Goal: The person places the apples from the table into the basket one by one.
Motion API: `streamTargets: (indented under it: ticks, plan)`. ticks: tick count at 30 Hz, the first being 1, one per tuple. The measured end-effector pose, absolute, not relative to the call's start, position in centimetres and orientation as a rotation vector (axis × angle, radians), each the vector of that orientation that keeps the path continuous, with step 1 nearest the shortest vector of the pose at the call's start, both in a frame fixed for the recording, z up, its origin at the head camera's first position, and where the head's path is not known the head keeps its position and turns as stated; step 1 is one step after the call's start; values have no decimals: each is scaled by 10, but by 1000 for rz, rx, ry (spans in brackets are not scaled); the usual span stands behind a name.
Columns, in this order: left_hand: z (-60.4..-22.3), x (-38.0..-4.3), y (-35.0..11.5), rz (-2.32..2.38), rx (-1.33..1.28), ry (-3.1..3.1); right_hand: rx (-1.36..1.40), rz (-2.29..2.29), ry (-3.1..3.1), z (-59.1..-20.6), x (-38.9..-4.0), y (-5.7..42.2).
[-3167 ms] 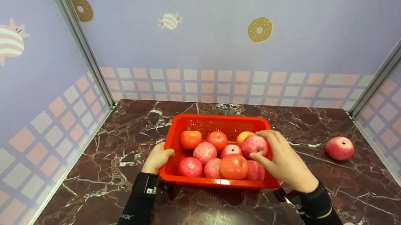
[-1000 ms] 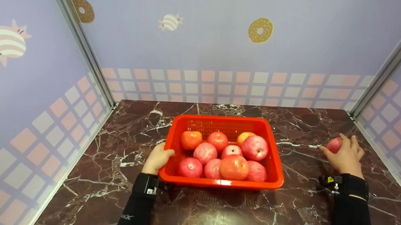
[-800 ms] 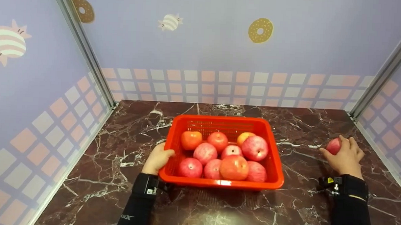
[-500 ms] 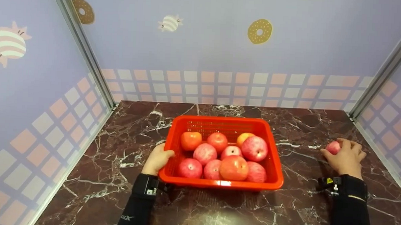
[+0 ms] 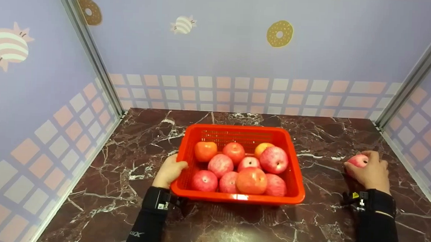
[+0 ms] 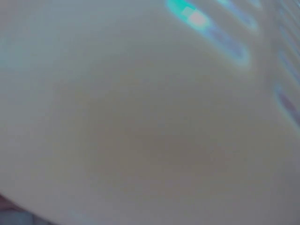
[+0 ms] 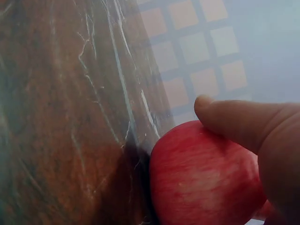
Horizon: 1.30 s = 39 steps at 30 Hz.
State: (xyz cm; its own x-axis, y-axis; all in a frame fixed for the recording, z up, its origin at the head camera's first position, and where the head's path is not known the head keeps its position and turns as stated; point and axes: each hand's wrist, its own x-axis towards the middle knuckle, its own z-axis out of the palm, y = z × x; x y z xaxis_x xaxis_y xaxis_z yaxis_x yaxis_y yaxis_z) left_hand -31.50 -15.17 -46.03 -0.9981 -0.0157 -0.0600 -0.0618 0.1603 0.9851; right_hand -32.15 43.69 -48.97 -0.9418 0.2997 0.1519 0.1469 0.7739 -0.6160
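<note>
In the head view my left hand [image 5: 169, 171] grips the left rim of a red plastic basket [image 5: 212, 195], thumb over the edge. Several red apples [image 5: 220, 165] fill the basket, with rounder orange-red fruits [image 5: 205, 151] among them that look like tomatoes or persimmons. Far to the right, my right hand [image 5: 372, 174] holds a single red apple [image 5: 358, 161] at the table, its dark stem hollow facing up. In the right wrist view the thumb [image 7: 239, 119] lies along that apple [image 7: 201, 173]; the other fingers are hidden. The left wrist view is a blur with slots of the basket wall [image 6: 220, 37].
A dark red marble-patterned table [image 5: 124, 211] lies beneath everything. Pale purple panels with checked borders [image 5: 240, 45] enclose it at the back and both sides. The right panel [image 5: 419, 119] stands close to my right hand.
My right hand has left the apple in the basket and gone right to the lone apple. That apple has turned, bringing its stem hollow into sight. The left hand and basket stay put.
</note>
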Motion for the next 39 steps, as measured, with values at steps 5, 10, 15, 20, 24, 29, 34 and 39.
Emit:
streamTargets:
  ticks: [5,10,15,20,24,29,34,39]
  plan:
    - [-461,-316,-152,2005,-77,2376,-293,906,-2739,-495,-324,438]
    - [-462,-318,-152,1987,-87,2397,-303,911,-2732,-497,-326,439]
    - [-461,-317,-152,1979,-76,2398,-304,916,-2712,-499,-326,438]
    - [-452,-312,-151,1998,-49,2342,-296,918,-2679,-501,-324,437]
    - [-458,-316,-152,1991,-64,2364,-314,944,-2676,-500,-325,437]
    - [-462,-318,-153,1982,-76,2396,-317,964,-2658,-498,-327,436]
    - [-463,-318,-153,1989,-77,2386,-305,974,-2644,-495,-327,432]
    - [-462,-318,-153,1980,-79,2393,-296,972,-2632,-491,-327,429]
